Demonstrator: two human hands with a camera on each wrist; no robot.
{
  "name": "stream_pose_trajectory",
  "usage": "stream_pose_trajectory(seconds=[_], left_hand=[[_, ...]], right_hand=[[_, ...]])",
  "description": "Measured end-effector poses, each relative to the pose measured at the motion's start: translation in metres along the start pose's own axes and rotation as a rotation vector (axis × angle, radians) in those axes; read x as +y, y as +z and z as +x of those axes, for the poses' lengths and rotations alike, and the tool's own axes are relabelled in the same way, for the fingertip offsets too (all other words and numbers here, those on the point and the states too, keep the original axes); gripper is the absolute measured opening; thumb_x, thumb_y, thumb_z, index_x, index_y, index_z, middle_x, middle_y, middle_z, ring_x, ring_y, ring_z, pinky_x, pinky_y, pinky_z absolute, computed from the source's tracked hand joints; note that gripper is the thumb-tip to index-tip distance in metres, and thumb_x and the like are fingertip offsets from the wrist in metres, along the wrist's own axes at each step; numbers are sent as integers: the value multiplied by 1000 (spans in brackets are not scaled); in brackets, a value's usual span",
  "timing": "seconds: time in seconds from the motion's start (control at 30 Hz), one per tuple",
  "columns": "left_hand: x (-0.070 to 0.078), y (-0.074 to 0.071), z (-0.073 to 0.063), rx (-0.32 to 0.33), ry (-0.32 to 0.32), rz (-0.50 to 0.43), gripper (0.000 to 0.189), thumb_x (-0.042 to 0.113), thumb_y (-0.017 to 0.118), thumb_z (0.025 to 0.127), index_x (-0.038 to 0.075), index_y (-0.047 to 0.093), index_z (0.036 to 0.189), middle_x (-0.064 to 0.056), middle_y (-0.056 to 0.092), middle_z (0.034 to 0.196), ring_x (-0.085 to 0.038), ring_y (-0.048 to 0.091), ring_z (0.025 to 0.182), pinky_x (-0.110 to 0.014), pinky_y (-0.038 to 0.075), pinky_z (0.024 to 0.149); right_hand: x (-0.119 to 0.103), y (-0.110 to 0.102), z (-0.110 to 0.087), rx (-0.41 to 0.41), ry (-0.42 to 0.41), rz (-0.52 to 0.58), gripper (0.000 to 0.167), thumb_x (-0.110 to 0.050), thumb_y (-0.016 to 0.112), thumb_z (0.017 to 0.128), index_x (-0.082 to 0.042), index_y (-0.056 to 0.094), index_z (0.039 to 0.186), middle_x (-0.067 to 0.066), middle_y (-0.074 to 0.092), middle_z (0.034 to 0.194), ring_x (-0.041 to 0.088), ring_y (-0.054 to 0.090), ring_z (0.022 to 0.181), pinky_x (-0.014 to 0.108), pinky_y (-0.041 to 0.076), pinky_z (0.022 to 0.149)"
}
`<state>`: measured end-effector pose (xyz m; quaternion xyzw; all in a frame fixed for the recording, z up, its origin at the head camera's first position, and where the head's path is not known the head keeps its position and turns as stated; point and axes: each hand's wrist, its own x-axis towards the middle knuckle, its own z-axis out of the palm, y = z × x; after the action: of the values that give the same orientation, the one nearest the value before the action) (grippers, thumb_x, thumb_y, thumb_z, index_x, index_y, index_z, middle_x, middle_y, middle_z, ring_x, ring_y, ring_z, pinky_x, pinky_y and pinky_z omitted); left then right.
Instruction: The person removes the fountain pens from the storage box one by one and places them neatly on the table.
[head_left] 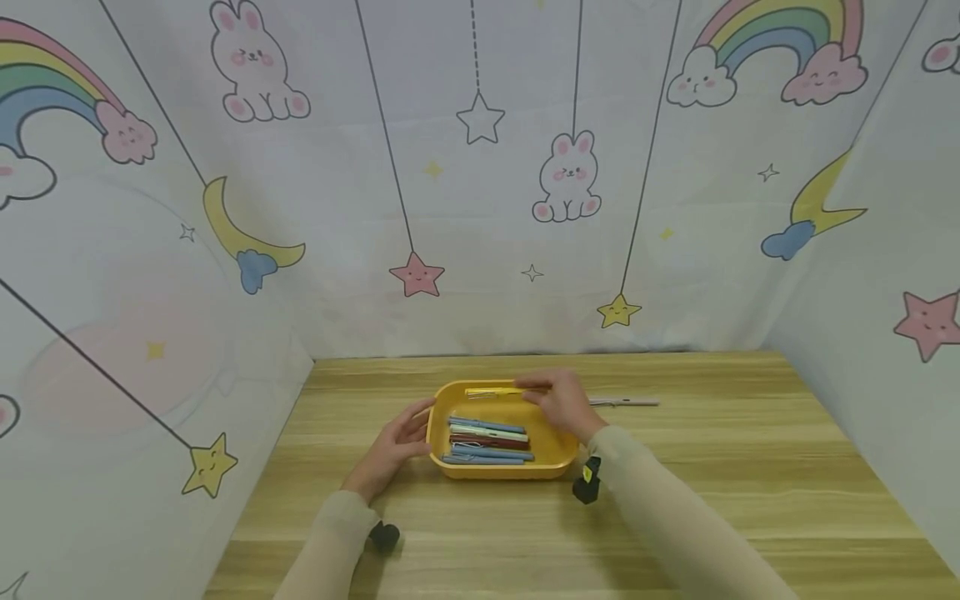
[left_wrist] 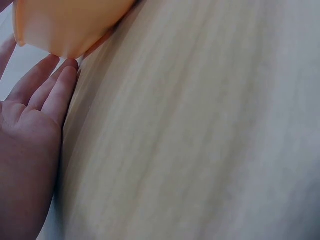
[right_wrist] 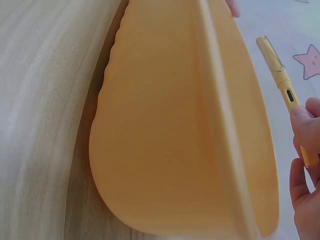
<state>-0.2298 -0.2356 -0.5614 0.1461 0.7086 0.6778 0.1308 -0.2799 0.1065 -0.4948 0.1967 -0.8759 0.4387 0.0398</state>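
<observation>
My right hand (head_left: 564, 404) pinches a yellow pen (right_wrist: 272, 57) with a metal clip and holds it above the far side of a yellow-orange plastic tray (head_left: 502, 472). Thumb and fingers grip one end of the pen in the right wrist view. Inside the tray several capped pens lie side by side: blue ones (head_left: 487, 456), a pale green one (head_left: 510, 435) and a dark red one (head_left: 510, 443). My left hand (head_left: 390, 452) touches the tray's left wall with fairly straight fingers (left_wrist: 60, 92).
A pale pinkish pen (head_left: 633, 402) lies on the wooden table (head_left: 720, 467) to the right of the tray, partly behind my right hand. A printed cloth wall (head_left: 525, 317) closes off the table's back edge, and similar cloth hangs at both sides.
</observation>
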Motion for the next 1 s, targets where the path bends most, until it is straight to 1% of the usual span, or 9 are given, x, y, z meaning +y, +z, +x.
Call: stream_pose_trajectory(seconds=[0.13, 0.27, 0.5, 0.77, 0.87, 1.0], left_hand=[[0, 1, 0, -1, 1, -2, 75, 3, 71, 97, 19, 38, 163, -19, 35, 168, -38, 39, 152, -27, 43, 114], [-2, 1, 0, -4, 5, -7, 75, 2, 70, 97, 18, 38, 163, -19, 34, 168, -39, 39, 152, -28, 43, 115], [-1, 0, 0, -4, 7, -18, 76, -2, 68, 97, 17, 37, 163, -20, 34, 168, -39, 37, 152, -29, 41, 116], [-2, 0, 0, 11, -24, 4, 76, 2, 71, 97, 21, 38, 163, -17, 37, 167, -36, 40, 151, -29, 42, 116], [-1, 1, 0, 14, -27, 2, 75, 2, 71, 97, 22, 39, 162, -17, 38, 167, -35, 41, 151, -29, 42, 116], [-1, 0, 1, 12, -15, 10, 76, 1, 70, 97, 20, 38, 163, -19, 37, 167, -38, 40, 151, -30, 42, 116]], right_hand=[[-1, -8, -5, 11, -27, -8, 23, -4, 77, 94, -9, 82, 116, 8, 79, 117, 28, 74, 109, 45, 62, 92], [0, -17, -8, 29, -28, 12, 22, -4, 78, 94, -8, 82, 115, 9, 79, 115, 29, 75, 106, 46, 62, 91], [10, -28, -12, 72, -4, 58, 22, -5, 79, 92, -7, 82, 114, 10, 79, 115, 30, 75, 107, 46, 62, 91], [22, -40, -19, 114, 10, 56, 20, -4, 78, 93, -4, 82, 113, 10, 80, 113, 32, 74, 108, 47, 62, 90], [26, -45, -22, 136, -3, 51, 20, -3, 79, 92, -4, 82, 112, 11, 80, 113, 32, 74, 107, 44, 63, 89], [32, -54, -26, 145, 7, 61, 21, -4, 78, 93, -5, 82, 114, 11, 79, 115, 32, 74, 106, 38, 64, 81]])
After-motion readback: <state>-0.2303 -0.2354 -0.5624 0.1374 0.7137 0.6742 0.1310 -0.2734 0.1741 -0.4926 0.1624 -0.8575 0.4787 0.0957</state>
